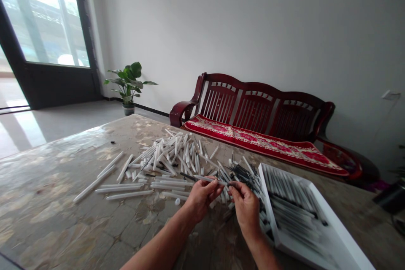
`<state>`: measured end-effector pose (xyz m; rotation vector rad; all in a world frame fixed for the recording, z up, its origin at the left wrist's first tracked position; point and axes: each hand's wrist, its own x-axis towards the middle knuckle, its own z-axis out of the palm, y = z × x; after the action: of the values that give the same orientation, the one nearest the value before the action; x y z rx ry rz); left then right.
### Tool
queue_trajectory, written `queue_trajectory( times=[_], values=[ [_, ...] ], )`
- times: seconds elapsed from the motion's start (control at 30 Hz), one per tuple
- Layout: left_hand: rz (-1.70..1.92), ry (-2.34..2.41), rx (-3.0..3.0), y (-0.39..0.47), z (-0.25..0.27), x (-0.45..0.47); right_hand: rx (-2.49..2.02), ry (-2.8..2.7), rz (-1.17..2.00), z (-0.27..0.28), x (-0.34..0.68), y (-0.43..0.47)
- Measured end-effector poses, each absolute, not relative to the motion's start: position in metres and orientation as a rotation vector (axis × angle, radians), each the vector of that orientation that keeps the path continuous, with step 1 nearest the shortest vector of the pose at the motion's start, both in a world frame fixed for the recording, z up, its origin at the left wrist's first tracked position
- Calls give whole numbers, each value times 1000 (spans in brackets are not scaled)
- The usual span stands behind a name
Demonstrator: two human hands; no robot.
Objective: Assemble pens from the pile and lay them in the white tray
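Observation:
My left hand is closed, its thumb and fingers pinching a slim white pen. The fingers of my right hand are closed at the pen's right end, close to the left fingertips; the exact contact there is partly hidden. A dark thin piece shows just left of the pen, and I cannot tell whether it is joined to it. Beyond my hands lies a heap of white pen barrels. Dark, thin pen parts are piled behind my right hand, against the box.
To the right, a white open box holds rows of pens. Loose white barrels and a small white cap lie on the patterned table. Past the table stand a wooden bench and a potted plant.

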<state>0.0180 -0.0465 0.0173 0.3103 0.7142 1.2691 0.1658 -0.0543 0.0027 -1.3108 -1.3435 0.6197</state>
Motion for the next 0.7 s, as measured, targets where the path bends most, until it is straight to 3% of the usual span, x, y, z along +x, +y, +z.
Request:
queue_trajectory(
  times=[0.43,0.7],
  values=[
    [1386,694,497,-51,9,25,-1424,-1719,213,10,168,-59],
    [1384,728,522,-49,8,26,-1423,-1655,576,8,170,-56]
  ],
)
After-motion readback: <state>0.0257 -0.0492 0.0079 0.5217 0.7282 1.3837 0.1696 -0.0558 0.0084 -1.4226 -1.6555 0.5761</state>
